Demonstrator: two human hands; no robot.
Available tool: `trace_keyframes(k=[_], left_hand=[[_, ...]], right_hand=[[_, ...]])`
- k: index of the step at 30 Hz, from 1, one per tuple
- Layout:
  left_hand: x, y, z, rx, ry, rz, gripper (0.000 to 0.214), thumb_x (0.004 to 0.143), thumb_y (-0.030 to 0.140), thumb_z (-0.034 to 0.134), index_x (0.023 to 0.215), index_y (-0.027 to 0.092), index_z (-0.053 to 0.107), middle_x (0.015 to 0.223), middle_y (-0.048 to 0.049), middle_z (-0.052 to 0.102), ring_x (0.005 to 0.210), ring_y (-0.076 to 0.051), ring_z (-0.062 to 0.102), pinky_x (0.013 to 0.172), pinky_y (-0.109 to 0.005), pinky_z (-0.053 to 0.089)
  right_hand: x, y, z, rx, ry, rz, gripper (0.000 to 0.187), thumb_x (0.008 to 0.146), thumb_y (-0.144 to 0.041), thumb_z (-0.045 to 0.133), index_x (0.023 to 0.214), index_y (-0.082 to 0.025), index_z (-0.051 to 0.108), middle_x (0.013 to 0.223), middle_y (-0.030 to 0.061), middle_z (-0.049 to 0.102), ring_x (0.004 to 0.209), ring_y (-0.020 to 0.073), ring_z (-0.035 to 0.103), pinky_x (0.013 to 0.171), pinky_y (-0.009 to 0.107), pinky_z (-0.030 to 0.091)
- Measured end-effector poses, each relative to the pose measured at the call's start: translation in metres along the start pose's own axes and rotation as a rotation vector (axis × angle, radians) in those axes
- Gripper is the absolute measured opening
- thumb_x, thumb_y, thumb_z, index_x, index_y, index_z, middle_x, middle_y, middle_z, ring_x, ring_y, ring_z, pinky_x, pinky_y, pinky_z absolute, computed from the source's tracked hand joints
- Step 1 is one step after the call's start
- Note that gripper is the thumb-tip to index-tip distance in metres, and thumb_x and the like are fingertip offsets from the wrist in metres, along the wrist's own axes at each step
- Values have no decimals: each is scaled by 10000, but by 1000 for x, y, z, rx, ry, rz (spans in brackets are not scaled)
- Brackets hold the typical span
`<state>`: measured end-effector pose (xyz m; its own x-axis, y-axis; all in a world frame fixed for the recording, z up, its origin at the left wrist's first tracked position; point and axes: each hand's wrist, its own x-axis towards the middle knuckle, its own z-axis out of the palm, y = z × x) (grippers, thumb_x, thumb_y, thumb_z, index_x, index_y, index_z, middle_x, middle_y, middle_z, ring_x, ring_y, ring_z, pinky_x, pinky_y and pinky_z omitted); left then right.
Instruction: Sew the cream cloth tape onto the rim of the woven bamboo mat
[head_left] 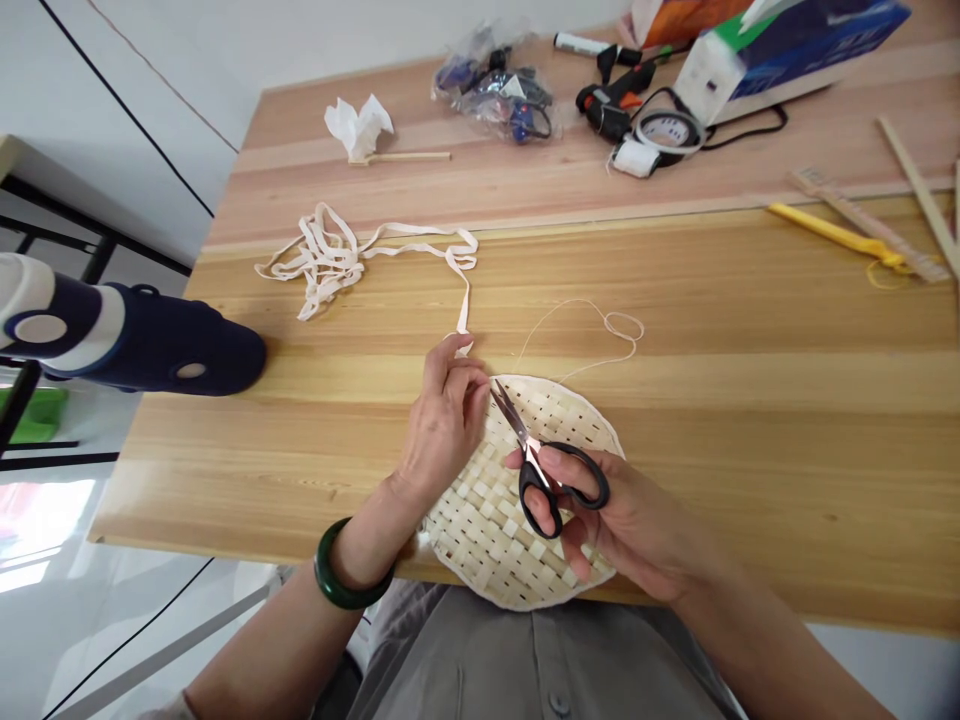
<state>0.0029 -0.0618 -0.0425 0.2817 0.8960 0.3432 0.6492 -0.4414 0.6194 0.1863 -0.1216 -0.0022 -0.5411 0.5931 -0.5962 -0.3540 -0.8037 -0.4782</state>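
Note:
A round woven mat (487,510) with a white bound edge lies at the table's front edge, partly under both hands. My left hand (446,420) is closed in a pinch at the mat's far left rim, where a cream fabric tape (463,300) runs into the fingers. My right hand (600,510) holds black-handled scissors (532,450), fingers through the loops. Their blades are slightly apart and point at my left fingertips; whether they touch the tape cannot be seen. A thin thread (626,335) loops on the table beyond the mat.
The tape's tangled pile (322,255) lies back left. A dark blue bottle (180,340) stands at the left edge. Farther back are crumpled tissue (358,128), bagged items (499,95), a glue gun (611,110), a tape roll (667,132) and a tissue pack (795,60). A yellow tool (832,232) lies right.

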Motion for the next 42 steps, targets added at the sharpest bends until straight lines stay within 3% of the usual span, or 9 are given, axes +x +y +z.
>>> trace_keyframes(k=[15, 20, 32, 42], left_hand=[[-1, -3, -2, -63, 27, -48, 51, 932, 135, 534, 918, 184, 540, 1346, -144, 444, 1028, -192, 667, 884, -390, 593], [0, -1, -3, -40, 34, -38, 69, 933, 122, 532, 913, 188, 538, 1324, -138, 456, 1039, -179, 658, 915, -396, 580], [0, -1, -4, -143, 54, -130, 76, 923, 150, 575, 859, 169, 610, 1326, -126, 473, 1027, -182, 669, 894, -366, 594], [0, -2, -4, -123, 26, -103, 85, 938, 131, 539, 880, 174, 585, 1328, -128, 454, 1056, -176, 655, 921, -356, 579]], right_hand=[[3, 10, 4, 162, -17, 14, 360, 851, -462, 680, 1050, -163, 667, 682, -17, 547, 571, 81, 483, 346, 114, 402], [4, 10, 7, 132, -24, 0, 377, 860, -482, 664, 1054, -159, 661, 664, -31, 549, 456, 44, 388, 342, 121, 383], [5, 14, 9, 207, 2, -9, 352, 892, -446, 642, 1085, -152, 668, 652, -27, 533, 490, 47, 381, 346, 96, 378], [12, 21, 14, 194, 28, -56, 401, 856, -453, 686, 1091, -130, 662, 655, -7, 548, 555, 72, 436, 353, 115, 374]])
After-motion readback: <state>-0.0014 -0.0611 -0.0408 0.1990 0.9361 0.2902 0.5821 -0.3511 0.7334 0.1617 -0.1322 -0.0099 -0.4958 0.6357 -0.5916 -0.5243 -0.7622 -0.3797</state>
